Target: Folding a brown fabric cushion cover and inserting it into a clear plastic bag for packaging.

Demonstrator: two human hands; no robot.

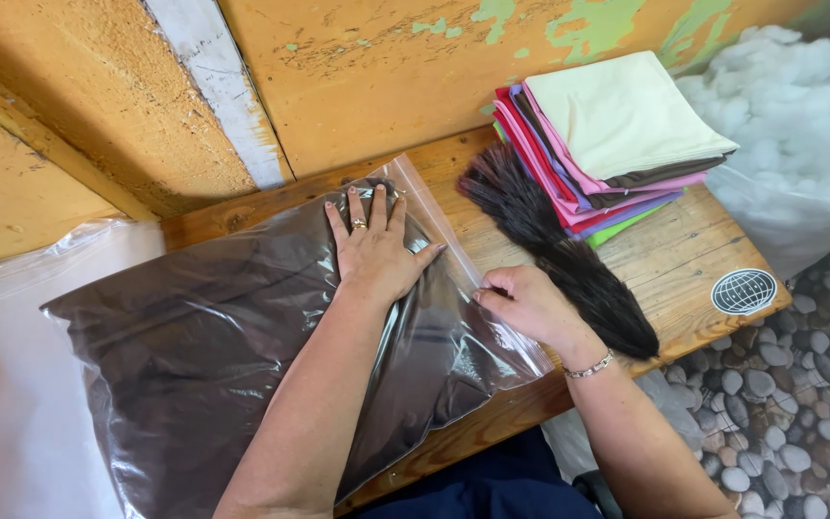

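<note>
Currently the left hand (374,252) lies flat, fingers spread and released, palm down on a clear zip bag (242,356) that holds a dark brown cushion. A ring sits on one finger. The bag lies across a wooden bench (684,259), its open end toward the right; the clear plastic is glossy and creased, and its sealing strip runs diagonally from near the left hand's fingertips down toward the right hand (527,303). The right hand is at the bag's mouth edge, fingers curled and pinching the plastic rim between thumb and fingertips. A beaded bracelet (590,366) circles that wrist.

Just behind the right hand a dark feathery brush (569,255) lies diagonally on the bench, its fanned end touching a stack of folded fabrics (617,135): cream on top, then brown, pink, purple, red and green layers. A round black sticker with a white globe grid (744,291) sits at the bench's right corner. White fluffy stuffing (799,125) in clear plastic fills the upper right. Another pale plastic bag (12,384) lies at the left. Grey pebble-pattern flooring (799,423) shows at lower right. Orange-painted boards (386,77) with chipped green patches back the bench.
</note>
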